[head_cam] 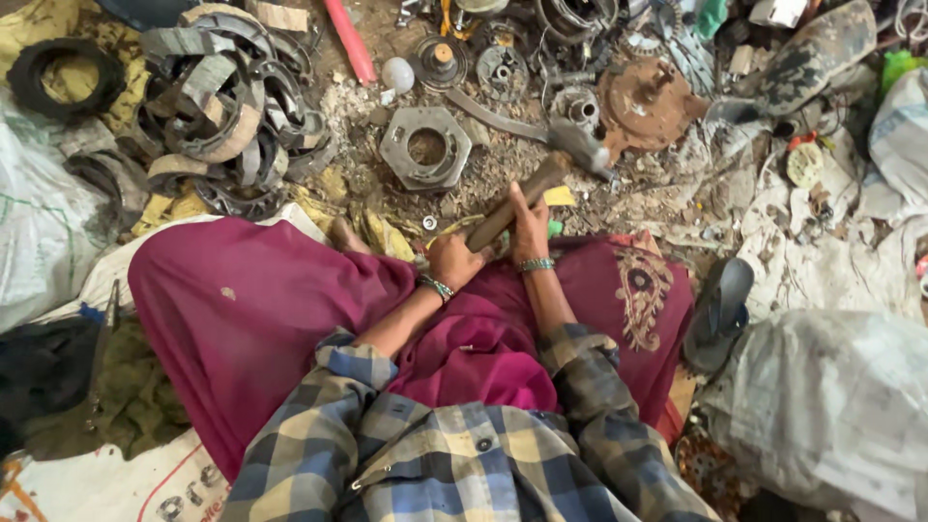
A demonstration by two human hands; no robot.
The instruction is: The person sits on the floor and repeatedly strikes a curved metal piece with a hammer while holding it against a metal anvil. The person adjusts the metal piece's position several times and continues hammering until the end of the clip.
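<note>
Gripping a wooden hammer handle [517, 208] with left hand [454, 259] and right hand [530, 232] clenched — risking a glancing slip off scrap beside the hexagonal flange [425, 147].

Left hand [452, 259]: closed around the lower end of a brown wooden hammer handle [517, 203].
Right hand [529, 230]: laid on the same handle, just above the left.
Hammer head [580, 145]: dark metal, resting on the dirt.
Ahead: grey hexagonal metal flange with a round hole [425, 147]; rusty round metal disc [646, 104].
Far left: heap of curved grey metal bands [227, 97].
</note>
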